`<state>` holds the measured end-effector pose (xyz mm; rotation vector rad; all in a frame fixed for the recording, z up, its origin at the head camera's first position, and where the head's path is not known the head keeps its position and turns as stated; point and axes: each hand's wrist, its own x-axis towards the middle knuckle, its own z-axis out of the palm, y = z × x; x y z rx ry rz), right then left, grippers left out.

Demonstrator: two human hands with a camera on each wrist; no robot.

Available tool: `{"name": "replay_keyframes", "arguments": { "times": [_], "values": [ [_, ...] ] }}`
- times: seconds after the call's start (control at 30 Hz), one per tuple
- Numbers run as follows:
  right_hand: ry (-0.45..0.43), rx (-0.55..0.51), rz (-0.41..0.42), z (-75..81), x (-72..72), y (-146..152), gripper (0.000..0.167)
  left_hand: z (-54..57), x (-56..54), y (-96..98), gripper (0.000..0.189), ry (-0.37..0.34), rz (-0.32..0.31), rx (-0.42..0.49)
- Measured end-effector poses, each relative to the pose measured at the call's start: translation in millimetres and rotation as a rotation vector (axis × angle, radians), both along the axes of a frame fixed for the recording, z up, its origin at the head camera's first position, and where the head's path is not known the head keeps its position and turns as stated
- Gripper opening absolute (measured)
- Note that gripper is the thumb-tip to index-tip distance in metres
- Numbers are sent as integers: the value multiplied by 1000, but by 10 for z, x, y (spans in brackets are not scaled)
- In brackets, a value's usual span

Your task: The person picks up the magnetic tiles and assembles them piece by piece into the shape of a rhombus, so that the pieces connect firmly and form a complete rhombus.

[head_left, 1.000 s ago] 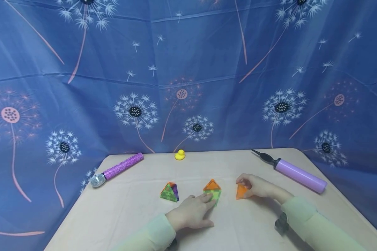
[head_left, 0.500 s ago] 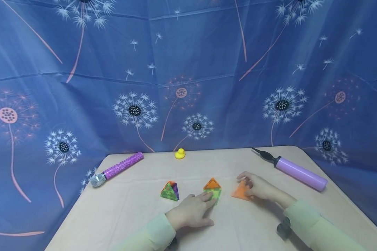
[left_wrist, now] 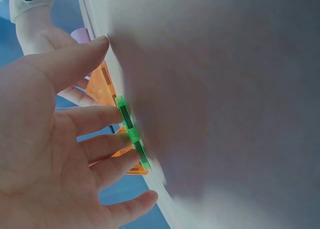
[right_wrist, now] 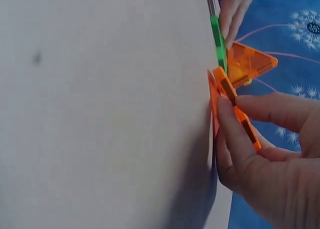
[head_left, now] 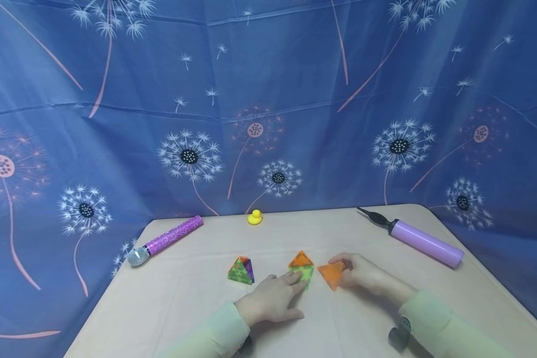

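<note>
In the head view my left hand (head_left: 275, 299) lies with fingers spread, its fingertips resting on a green triangular magnetic tile (head_left: 305, 273) flat on the table. Behind that tile an orange triangular tile (head_left: 301, 259) stands up along its far edge, as the right wrist view also shows. My right hand (head_left: 359, 272) pinches a second orange triangular tile (head_left: 331, 275) between thumb and fingers, just right of the green one. The right wrist view shows this held tile (right_wrist: 245, 123) tilted close to the table. A small gap separates it from the green tile in the head view.
Left of my left hand stands a small pyramid (head_left: 240, 271) of green, orange and purple tiles. A glittery purple toy microphone (head_left: 172, 237) lies at the back left, a yellow rubber duck (head_left: 254, 217) at the back edge, and a purple hand pump (head_left: 425, 242) at the right.
My right hand has carried its orange tile leftward toward the green tile, turning it on the way. The left hand has stayed in place on the green tile.
</note>
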<state>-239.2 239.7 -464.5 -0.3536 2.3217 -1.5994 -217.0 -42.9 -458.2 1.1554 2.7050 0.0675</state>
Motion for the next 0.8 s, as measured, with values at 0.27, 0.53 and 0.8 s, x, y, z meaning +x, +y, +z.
{"name": "replay_keyframes", "arguments": {
  "times": [0.27, 0.53, 0.8],
  "values": [
    [9, 33, -11, -1, 50, -122, 55, 4, -6, 5, 74, -20, 14, 11],
    [5, -1, 27, -30, 52, -163, 52, 37, 1, 1, 74, -21, 18, 11],
    [-28, -57, 31, -80, 70, -212, 54, 28, 9, 0, 74, -15, 20, 8]
  ]
}}
